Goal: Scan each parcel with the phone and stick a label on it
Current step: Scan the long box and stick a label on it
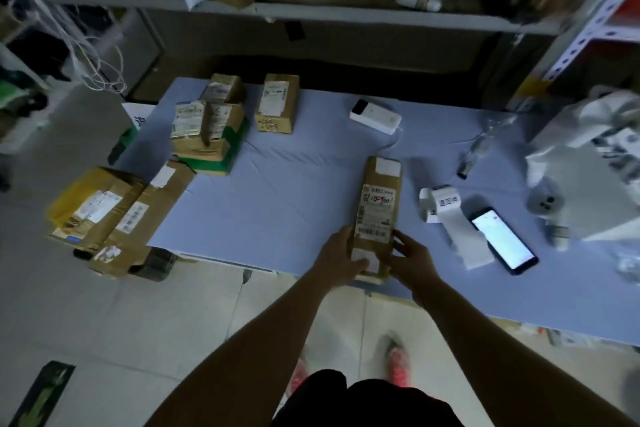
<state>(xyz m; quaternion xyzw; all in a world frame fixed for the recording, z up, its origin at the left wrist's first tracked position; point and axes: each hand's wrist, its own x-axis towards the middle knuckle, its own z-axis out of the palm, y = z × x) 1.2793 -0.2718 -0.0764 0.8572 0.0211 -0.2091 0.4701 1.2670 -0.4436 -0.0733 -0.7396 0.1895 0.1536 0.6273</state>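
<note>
Brown cardboard makes up the long parcel [378, 184], which lies on the blue table [294, 191] with one end close to the person. Both hands hold that near end. The left hand [341, 253] curls round the left side, and its thumb rests on a small white sticker [363, 258]. The right hand [410, 258] grips the right side with bent fingers. On top of the parcel, just past the hands, is a white shipping label [376, 218] with bar codes and red writing.

To the right of the hands lies a roll of white labels [446, 215]. Just beside it is the phone [504, 241], face up with its screen lit.

Far off to the left of the hands, a pile of brown boxes [114, 215] sits at the table's corner. Farther away on that side is a stack of small boxes [207, 125] on top of a green one. A single box [277, 104] stands next to it. Straight past the held parcel, a white power bank [375, 116] lies near the far edge of the table.
</note>
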